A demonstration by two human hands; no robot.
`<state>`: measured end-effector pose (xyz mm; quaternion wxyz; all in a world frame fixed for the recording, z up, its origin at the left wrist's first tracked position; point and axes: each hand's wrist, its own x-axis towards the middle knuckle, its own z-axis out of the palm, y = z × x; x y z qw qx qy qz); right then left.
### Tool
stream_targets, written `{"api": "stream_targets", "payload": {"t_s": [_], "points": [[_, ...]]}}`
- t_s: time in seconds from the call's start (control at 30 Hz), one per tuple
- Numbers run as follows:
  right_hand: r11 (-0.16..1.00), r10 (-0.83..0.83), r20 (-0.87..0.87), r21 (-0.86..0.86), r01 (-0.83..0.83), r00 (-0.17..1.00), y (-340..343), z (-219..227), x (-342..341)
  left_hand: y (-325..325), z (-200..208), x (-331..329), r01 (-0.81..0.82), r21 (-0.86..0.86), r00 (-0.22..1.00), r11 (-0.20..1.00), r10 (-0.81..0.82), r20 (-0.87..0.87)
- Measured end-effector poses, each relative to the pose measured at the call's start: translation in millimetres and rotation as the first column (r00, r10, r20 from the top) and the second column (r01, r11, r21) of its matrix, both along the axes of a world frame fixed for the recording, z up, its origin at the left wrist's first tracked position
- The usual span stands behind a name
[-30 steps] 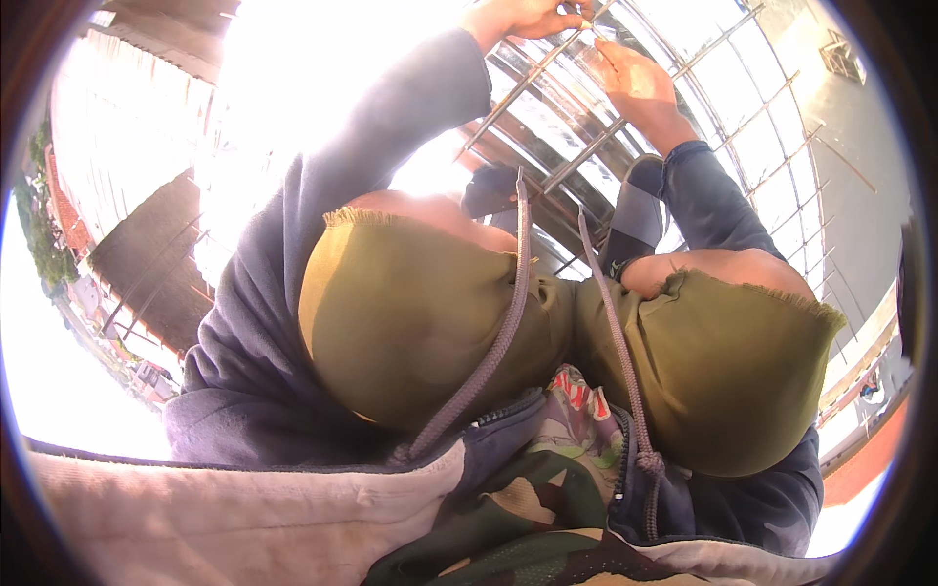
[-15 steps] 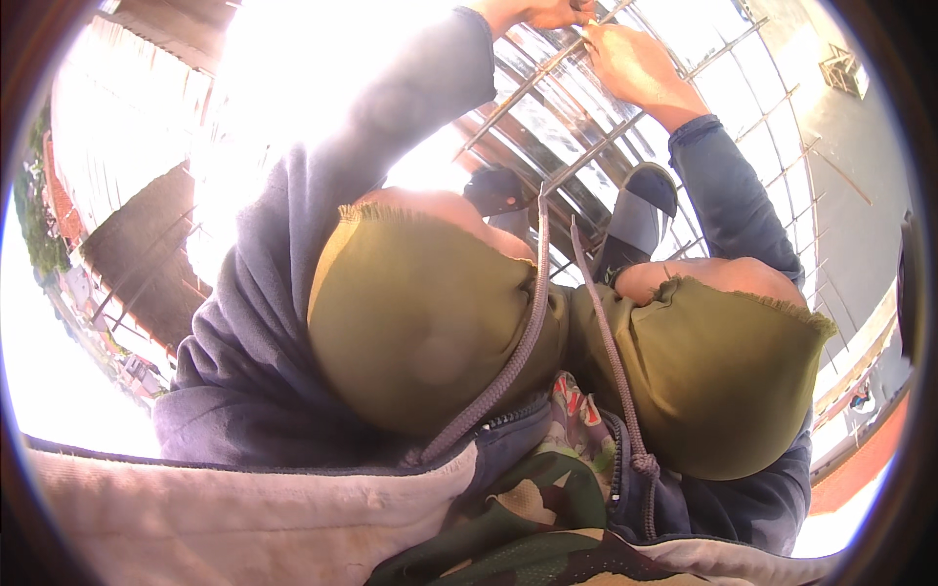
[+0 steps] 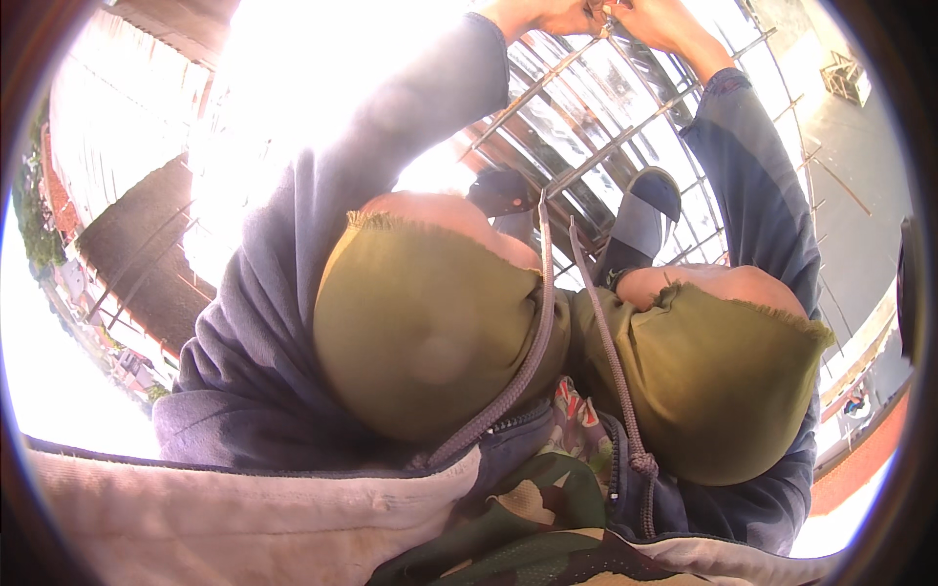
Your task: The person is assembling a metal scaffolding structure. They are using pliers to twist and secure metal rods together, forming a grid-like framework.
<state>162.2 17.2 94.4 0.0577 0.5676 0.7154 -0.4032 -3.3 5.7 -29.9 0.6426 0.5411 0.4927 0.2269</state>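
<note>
Both my hands are at the far upper edge, brought together over a grid of crossed steel reinforcing bars [image 3: 625,139]. My left hand [image 3: 555,15] has its fingers closed at a bar, partly cut off by the picture's edge. Close against it, my right hand [image 3: 666,25] bends inward with its fingertips pinched near the bar's end. Whatever small thing lies between the fingers is too small and too near the edge to make out. Below the grid bars, long metallic strips [image 3: 547,122] catch bright light.
My knees in olive shorts [image 3: 430,322] are bent beneath my arms, and my shoes [image 3: 653,200] are at the bars. Jacket cords [image 3: 528,366] hang between the knees. A small wooden frame [image 3: 844,80] lies on grey concrete at right. Corrugated roofing [image 3: 127,107] is at far left.
My right hand has moved away from me and slightly right, its wrist now more bent. My left hand has shifted a little right. Both stay close together.
</note>
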Motion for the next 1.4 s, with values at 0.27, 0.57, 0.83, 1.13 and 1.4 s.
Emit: {"api": "stream_targets", "payload": {"t_s": [0.27,0.57,0.83,1.13,1.4], "points": [[0.974,0.035,0.166,0.215,-0.071,0.986,-70,-20,48,-17,49,-3,0.341,0.382,0.893,0.859,-0.168,-0.418],[0.968,-0.112,-0.151,0.208,0.142,0.982,-107,-59,22,-12,33,-3,0.269,0.367,0.929,0.890,-0.140,-0.344],[0.857,-0.515,-0.480,-0.268,0.440,0.710,-103,-69,22,-15,39,-19,0.402,0.444,0.900,0.801,-0.255,-0.355],[0.968,-0.179,-0.190,0.141,0.208,0.965,-45,-30,32,-21,40,-9,0.476,0.422,0.804,0.771,-0.188,-0.564],[0.898,0.053,0.304,0.402,-0.178,0.951,-56,-36,48,-24,20,8,0.342,0.419,0.883,0.841,-0.136,-0.448]]}}
